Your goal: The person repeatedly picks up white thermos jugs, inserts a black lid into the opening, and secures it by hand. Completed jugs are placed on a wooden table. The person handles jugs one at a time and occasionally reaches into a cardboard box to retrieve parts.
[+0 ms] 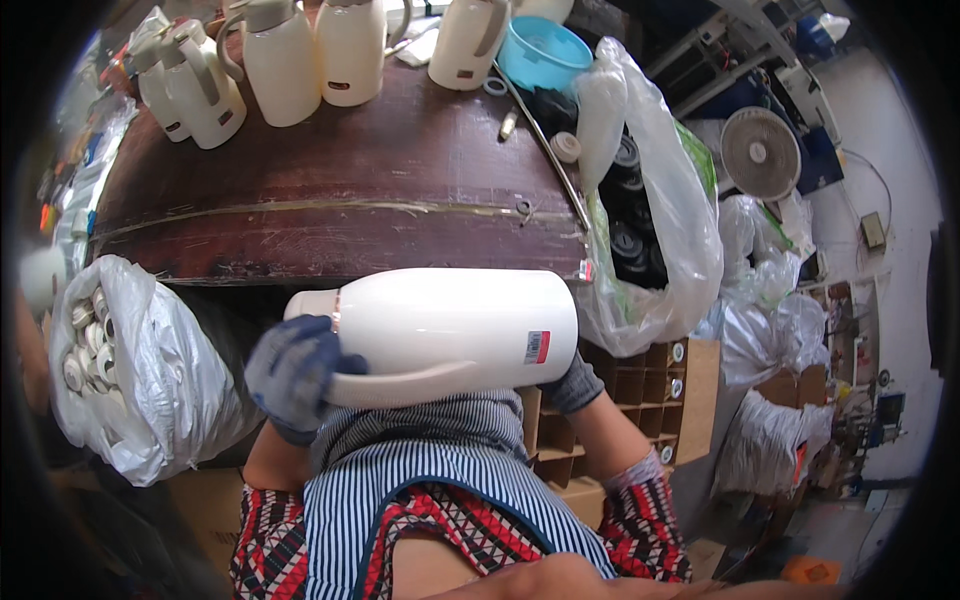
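Note:
A cream-white vacuum jug [450, 325] lies on its side in front of my chest, its neck to the left and its base to the right, handle facing down. My left hand [292, 375], in a blue-grey glove, grips the neck end and the top of the handle. My right hand [572, 388], in a dark grey glove, holds the underside near the base and is mostly hidden behind the jug. A small sticker with a red patch sits near the base.
A dark brown worktable [340, 190] carries several upright cream jugs [280, 65] and a blue plastic bowl [545, 52]. A clear bag of white caps [130, 370] hangs left. A clear bag of black parts [650, 220] hangs right, above a cardboard divider box [640, 385]. A fan [760, 152] stands at the far right.

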Action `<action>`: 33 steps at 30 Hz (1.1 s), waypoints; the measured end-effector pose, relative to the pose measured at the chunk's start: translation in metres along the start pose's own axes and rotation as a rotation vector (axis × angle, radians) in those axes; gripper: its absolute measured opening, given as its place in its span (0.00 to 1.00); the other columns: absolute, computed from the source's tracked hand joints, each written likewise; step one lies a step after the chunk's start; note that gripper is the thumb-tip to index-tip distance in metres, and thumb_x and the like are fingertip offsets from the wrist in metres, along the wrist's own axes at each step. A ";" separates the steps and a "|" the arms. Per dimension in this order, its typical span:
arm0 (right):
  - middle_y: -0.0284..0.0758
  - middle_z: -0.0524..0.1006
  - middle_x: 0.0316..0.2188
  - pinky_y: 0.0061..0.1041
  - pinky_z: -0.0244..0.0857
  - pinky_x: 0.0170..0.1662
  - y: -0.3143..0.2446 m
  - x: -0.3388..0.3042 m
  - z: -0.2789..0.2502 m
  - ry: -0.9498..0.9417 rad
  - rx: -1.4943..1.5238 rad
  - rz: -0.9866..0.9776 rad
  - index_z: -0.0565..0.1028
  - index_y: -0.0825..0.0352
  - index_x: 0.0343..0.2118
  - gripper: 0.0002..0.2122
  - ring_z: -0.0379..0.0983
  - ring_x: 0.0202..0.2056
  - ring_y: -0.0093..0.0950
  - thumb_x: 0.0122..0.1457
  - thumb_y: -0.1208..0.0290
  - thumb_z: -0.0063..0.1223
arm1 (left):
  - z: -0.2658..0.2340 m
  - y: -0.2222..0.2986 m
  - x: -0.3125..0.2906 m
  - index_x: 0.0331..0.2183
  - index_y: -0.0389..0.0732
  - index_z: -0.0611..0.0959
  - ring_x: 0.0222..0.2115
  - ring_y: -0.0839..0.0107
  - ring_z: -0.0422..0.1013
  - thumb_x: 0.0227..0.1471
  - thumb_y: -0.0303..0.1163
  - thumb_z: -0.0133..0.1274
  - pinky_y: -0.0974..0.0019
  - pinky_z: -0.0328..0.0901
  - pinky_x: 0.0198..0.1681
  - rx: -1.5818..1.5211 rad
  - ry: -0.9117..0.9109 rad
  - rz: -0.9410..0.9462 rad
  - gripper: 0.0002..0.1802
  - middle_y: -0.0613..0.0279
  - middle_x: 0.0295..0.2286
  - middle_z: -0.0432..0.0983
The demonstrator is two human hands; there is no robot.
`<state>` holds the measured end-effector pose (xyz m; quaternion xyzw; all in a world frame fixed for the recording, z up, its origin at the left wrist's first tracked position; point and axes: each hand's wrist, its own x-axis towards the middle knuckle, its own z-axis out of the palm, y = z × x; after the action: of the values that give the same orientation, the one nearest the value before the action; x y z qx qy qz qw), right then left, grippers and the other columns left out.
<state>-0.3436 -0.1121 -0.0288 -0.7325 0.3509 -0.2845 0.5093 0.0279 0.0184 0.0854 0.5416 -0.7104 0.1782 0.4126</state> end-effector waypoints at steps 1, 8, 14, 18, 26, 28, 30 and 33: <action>0.44 0.65 0.66 0.37 0.56 0.69 0.001 -0.004 -0.001 -0.058 -0.198 -0.061 0.61 0.68 0.68 0.34 0.62 0.66 0.39 0.65 0.54 0.57 | -0.001 0.005 0.002 0.33 0.37 0.83 0.32 0.58 0.81 0.45 0.34 0.66 0.57 0.74 0.35 -0.018 -0.008 0.069 0.14 0.57 0.30 0.82; 0.51 0.49 0.74 0.43 0.41 0.73 -0.095 -0.018 -0.012 0.167 -0.199 -0.104 0.56 0.69 0.72 0.48 0.44 0.74 0.49 0.64 0.28 0.35 | 0.058 -0.042 -0.045 0.38 0.37 0.82 0.31 0.64 0.79 0.49 0.27 0.62 0.65 0.72 0.38 -0.562 -0.063 -0.772 0.12 0.54 0.30 0.81; 0.47 0.67 0.63 0.35 0.59 0.67 -0.043 -0.005 0.000 0.149 -0.703 -0.175 0.62 0.68 0.68 0.29 0.64 0.64 0.36 0.75 0.49 0.28 | 0.073 -0.005 -0.045 0.37 0.39 0.83 0.31 0.53 0.79 0.46 0.29 0.63 0.62 0.73 0.36 -0.382 -0.143 -0.531 0.13 0.51 0.31 0.82; 0.40 0.74 0.57 0.34 0.65 0.62 -0.032 -0.014 0.001 0.209 0.956 0.602 0.64 0.71 0.64 0.28 0.71 0.56 0.33 0.77 0.51 0.25 | 0.058 0.003 -0.032 0.34 0.38 0.83 0.31 0.53 0.79 0.51 0.36 0.62 0.58 0.73 0.37 -0.328 -0.085 -0.216 0.12 0.53 0.30 0.81; 0.52 0.52 0.72 0.43 0.47 0.72 -0.101 -0.015 -0.016 0.009 -0.563 -0.605 0.55 0.67 0.73 0.40 0.51 0.72 0.50 0.70 0.36 0.33 | 0.105 -0.035 -0.052 0.41 0.35 0.80 0.29 0.68 0.78 0.49 0.18 0.55 0.68 0.71 0.36 -0.988 -0.274 -0.982 0.14 0.54 0.28 0.80; 0.51 0.56 0.71 0.38 0.48 0.72 -0.106 -0.011 -0.009 0.095 -0.224 -0.303 0.54 0.68 0.72 0.40 0.53 0.71 0.46 0.70 0.37 0.34 | 0.100 -0.018 -0.046 0.40 0.37 0.81 0.29 0.64 0.79 0.52 0.21 0.56 0.65 0.71 0.35 -0.674 -0.255 -0.805 0.11 0.54 0.27 0.80; 0.50 0.58 0.69 0.34 0.49 0.71 -0.100 -0.004 -0.007 0.169 0.263 0.145 0.51 0.68 0.73 0.39 0.56 0.69 0.42 0.72 0.39 0.33 | 0.099 0.005 -0.056 0.39 0.39 0.83 0.30 0.61 0.80 0.53 0.29 0.62 0.64 0.72 0.36 -0.531 -0.134 -0.796 0.11 0.54 0.28 0.81; 0.51 0.57 0.70 0.34 0.55 0.69 -0.085 -0.010 -0.002 0.211 0.346 0.170 0.47 0.68 0.74 0.38 0.59 0.69 0.43 0.73 0.41 0.28 | 0.107 0.016 -0.086 0.40 0.39 0.83 0.32 0.63 0.78 0.53 0.26 0.62 0.64 0.72 0.39 -0.563 -0.114 -0.814 0.11 0.53 0.31 0.81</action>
<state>-0.3321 -0.0855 0.0515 -0.5680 0.4087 -0.3718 0.6100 -0.0224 0.0030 -0.0420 0.6515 -0.4832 -0.2259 0.5396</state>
